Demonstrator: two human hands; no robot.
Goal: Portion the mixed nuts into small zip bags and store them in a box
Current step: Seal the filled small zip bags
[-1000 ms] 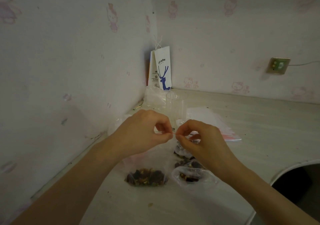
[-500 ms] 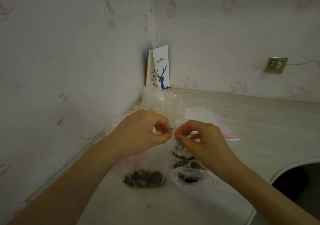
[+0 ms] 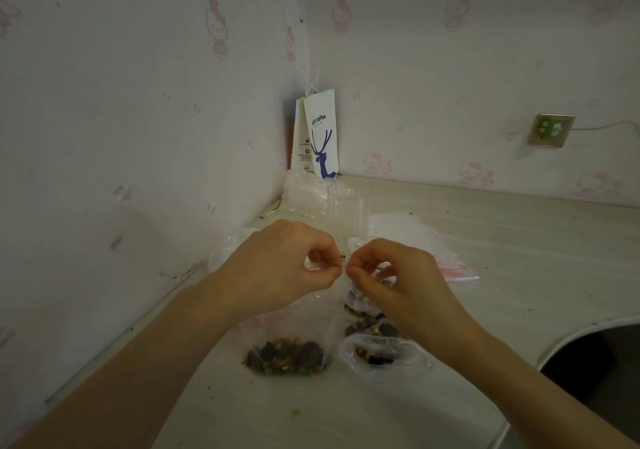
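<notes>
Above the table (image 3: 519, 240), left hand (image 3: 277, 268) and right hand (image 3: 401, 286) pinch the top of a zip bag (image 3: 294, 324) holding mixed nuts (image 3: 287, 355).

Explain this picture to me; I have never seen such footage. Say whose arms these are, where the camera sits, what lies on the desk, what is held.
No machine here: a person wears a camera on the head, looking down at both bare arms. The left hand and right hand pinch the top edge of a small zip bag, with mixed nuts in its bottom. Beside it on the desk lies another bag of nuts. Behind stand a clear cup and a paper coffee bag in the corner; empty bags lie to the right.
</notes>
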